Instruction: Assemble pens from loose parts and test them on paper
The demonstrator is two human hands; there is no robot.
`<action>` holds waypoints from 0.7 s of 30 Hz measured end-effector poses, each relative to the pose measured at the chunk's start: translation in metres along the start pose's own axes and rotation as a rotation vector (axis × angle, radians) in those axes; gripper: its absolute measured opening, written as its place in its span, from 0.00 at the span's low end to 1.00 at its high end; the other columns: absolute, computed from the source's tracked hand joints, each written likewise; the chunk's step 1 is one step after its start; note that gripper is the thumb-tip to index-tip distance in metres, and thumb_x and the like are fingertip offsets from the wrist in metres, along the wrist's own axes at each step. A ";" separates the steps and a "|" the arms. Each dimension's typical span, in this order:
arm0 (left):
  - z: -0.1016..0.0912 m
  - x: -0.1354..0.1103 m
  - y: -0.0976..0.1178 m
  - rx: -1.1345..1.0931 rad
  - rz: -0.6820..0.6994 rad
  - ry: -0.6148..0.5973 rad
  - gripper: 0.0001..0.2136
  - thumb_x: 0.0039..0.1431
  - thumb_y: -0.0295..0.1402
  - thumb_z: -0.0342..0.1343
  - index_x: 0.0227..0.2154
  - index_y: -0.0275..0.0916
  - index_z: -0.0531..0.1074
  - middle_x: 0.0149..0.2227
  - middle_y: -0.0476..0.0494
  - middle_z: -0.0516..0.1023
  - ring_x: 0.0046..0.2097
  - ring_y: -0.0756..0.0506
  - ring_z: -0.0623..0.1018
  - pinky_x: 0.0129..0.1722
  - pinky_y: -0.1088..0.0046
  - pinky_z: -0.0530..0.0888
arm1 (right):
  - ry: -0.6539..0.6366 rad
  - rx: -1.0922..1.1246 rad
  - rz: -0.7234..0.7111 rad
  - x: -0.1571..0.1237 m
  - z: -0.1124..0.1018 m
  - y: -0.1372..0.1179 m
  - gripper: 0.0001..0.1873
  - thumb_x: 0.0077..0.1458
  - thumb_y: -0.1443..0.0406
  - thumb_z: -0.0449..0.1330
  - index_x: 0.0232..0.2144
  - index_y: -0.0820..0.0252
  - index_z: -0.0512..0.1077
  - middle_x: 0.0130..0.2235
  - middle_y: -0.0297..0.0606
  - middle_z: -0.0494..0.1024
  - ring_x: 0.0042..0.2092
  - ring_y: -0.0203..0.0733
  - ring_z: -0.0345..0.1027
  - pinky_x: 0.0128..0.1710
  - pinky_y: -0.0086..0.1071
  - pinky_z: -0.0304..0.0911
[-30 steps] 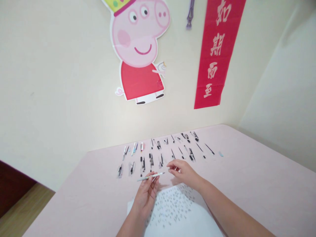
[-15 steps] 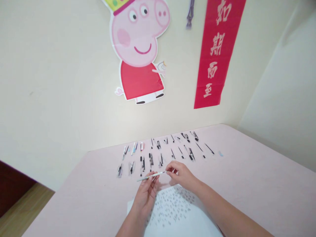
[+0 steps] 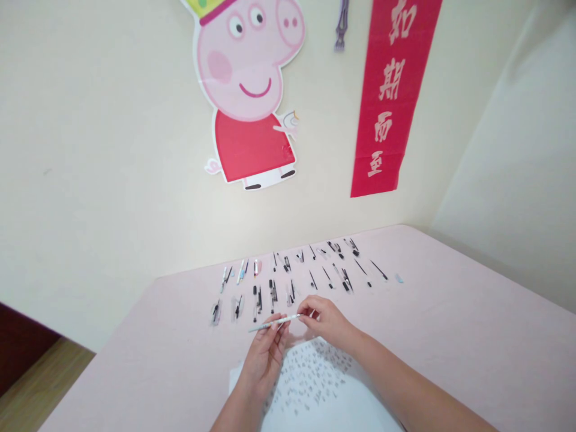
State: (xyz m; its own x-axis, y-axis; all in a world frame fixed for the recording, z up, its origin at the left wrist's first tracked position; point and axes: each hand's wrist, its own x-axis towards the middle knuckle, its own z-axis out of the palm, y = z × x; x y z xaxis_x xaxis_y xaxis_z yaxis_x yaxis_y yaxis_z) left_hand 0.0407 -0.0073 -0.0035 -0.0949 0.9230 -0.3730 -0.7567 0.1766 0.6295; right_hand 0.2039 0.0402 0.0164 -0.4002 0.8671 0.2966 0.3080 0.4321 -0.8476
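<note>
A slim, pale pen (image 3: 260,328) lies slantwise between my two hands above the near part of the table. My left hand (image 3: 266,351) grips its middle between thumb and fingers, palm turned partly up. The fingertips of my right hand (image 3: 327,319) are pinched at the pen's right end, where a small dark tip shows. Whether that tip is a separate piece cannot be made out. Under my hands is a white sheet of paper (image 3: 355,402) covered with many small dark marks or bits, too blurred to identify.
On the pink tabletop (image 3: 450,336), two rows of taken-apart pens (image 3: 257,300) with caps and clear barrels stretch beyond my hands. A small light-blue piece (image 3: 399,278) lies at the right end. The wall behind carries a pig cutout (image 3: 254,147) and a red banner (image 3: 382,108).
The whole view has shifted slightly, so everything sits a little further left. Both hands keep nearly the same hold on the pen.
</note>
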 end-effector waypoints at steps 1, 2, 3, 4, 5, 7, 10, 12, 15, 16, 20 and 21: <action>-0.001 0.000 0.000 0.003 0.002 -0.005 0.10 0.55 0.16 0.49 0.32 0.31 0.75 0.34 0.39 0.79 0.34 0.50 0.79 0.36 0.78 0.77 | 0.001 0.003 0.002 0.000 0.000 0.000 0.06 0.45 0.74 0.57 0.27 0.61 0.71 0.28 0.34 0.72 0.30 0.34 0.65 0.29 0.26 0.60; -0.002 0.000 0.000 0.006 0.004 -0.012 0.10 0.55 0.16 0.49 0.32 0.31 0.75 0.34 0.39 0.79 0.35 0.50 0.79 0.36 0.78 0.77 | 0.004 0.008 0.005 0.000 0.001 0.000 0.06 0.44 0.74 0.57 0.27 0.61 0.71 0.28 0.33 0.72 0.30 0.34 0.65 0.29 0.26 0.60; -0.002 0.000 -0.001 0.009 0.008 -0.020 0.10 0.55 0.16 0.50 0.32 0.31 0.75 0.35 0.38 0.79 0.35 0.49 0.79 0.37 0.78 0.77 | 0.009 0.016 0.010 0.000 0.001 -0.001 0.06 0.44 0.74 0.57 0.27 0.61 0.72 0.28 0.33 0.72 0.30 0.34 0.65 0.29 0.25 0.60; -0.002 0.000 -0.001 0.010 0.012 -0.027 0.10 0.55 0.16 0.50 0.32 0.30 0.75 0.35 0.38 0.79 0.35 0.49 0.79 0.37 0.77 0.77 | 0.014 0.023 0.015 0.000 0.001 -0.001 0.06 0.44 0.74 0.57 0.27 0.61 0.72 0.28 0.33 0.72 0.30 0.34 0.65 0.28 0.25 0.60; -0.002 0.000 -0.001 0.011 0.015 -0.034 0.09 0.55 0.16 0.50 0.32 0.30 0.75 0.35 0.38 0.79 0.35 0.49 0.79 0.38 0.77 0.77 | 0.018 0.031 0.019 0.000 0.002 -0.001 0.07 0.44 0.74 0.57 0.27 0.61 0.72 0.28 0.33 0.72 0.30 0.34 0.65 0.28 0.25 0.60; -0.002 0.000 0.000 0.010 0.020 -0.039 0.09 0.54 0.17 0.50 0.32 0.30 0.75 0.35 0.37 0.79 0.36 0.49 0.79 0.38 0.77 0.76 | 0.023 0.044 0.025 0.000 0.003 -0.001 0.06 0.44 0.74 0.57 0.27 0.61 0.72 0.27 0.33 0.72 0.30 0.33 0.65 0.28 0.25 0.60; -0.001 0.000 0.000 0.014 0.021 -0.036 0.09 0.54 0.16 0.50 0.31 0.30 0.75 0.35 0.37 0.79 0.35 0.49 0.79 0.38 0.77 0.76 | 0.029 0.039 0.034 0.000 0.003 -0.001 0.05 0.45 0.74 0.58 0.26 0.61 0.72 0.27 0.33 0.72 0.29 0.33 0.65 0.28 0.25 0.59; -0.001 -0.001 0.000 0.019 0.019 -0.036 0.09 0.54 0.16 0.50 0.31 0.29 0.75 0.35 0.37 0.79 0.35 0.49 0.79 0.38 0.77 0.76 | 0.034 0.024 0.043 0.000 0.003 0.000 0.04 0.45 0.73 0.58 0.26 0.61 0.72 0.27 0.33 0.72 0.29 0.34 0.64 0.28 0.25 0.59; -0.001 0.000 0.000 0.029 0.013 -0.039 0.09 0.54 0.16 0.50 0.31 0.30 0.75 0.35 0.37 0.79 0.36 0.49 0.79 0.38 0.78 0.76 | 0.036 0.010 0.045 0.000 0.003 0.002 0.03 0.46 0.71 0.59 0.26 0.61 0.72 0.26 0.33 0.72 0.29 0.34 0.64 0.28 0.26 0.58; -0.001 0.000 0.000 0.031 0.011 -0.037 0.09 0.54 0.16 0.50 0.31 0.30 0.75 0.35 0.37 0.79 0.36 0.49 0.79 0.37 0.78 0.76 | 0.035 0.009 0.043 0.000 0.003 0.003 0.02 0.46 0.71 0.59 0.26 0.61 0.72 0.26 0.33 0.72 0.29 0.34 0.64 0.28 0.26 0.58; -0.001 0.002 0.000 0.033 0.008 -0.036 0.09 0.54 0.17 0.50 0.32 0.30 0.75 0.36 0.38 0.79 0.36 0.49 0.79 0.37 0.78 0.77 | 0.026 -0.008 0.040 -0.001 0.003 0.004 0.02 0.47 0.70 0.59 0.26 0.62 0.72 0.26 0.33 0.72 0.29 0.34 0.64 0.29 0.26 0.58; -0.001 0.002 0.000 0.031 0.008 -0.040 0.09 0.54 0.17 0.51 0.32 0.30 0.75 0.36 0.38 0.79 0.36 0.49 0.79 0.37 0.78 0.77 | 0.024 -0.016 0.039 -0.001 0.003 0.004 0.02 0.48 0.70 0.59 0.26 0.62 0.72 0.26 0.33 0.72 0.29 0.34 0.64 0.29 0.26 0.57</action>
State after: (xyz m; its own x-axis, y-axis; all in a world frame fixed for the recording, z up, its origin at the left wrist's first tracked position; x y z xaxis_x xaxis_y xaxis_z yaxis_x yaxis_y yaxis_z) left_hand 0.0400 -0.0061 -0.0052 -0.0741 0.9372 -0.3410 -0.7354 0.1796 0.6534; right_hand 0.2030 0.0401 0.0115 -0.3667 0.8891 0.2738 0.3374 0.4014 -0.8515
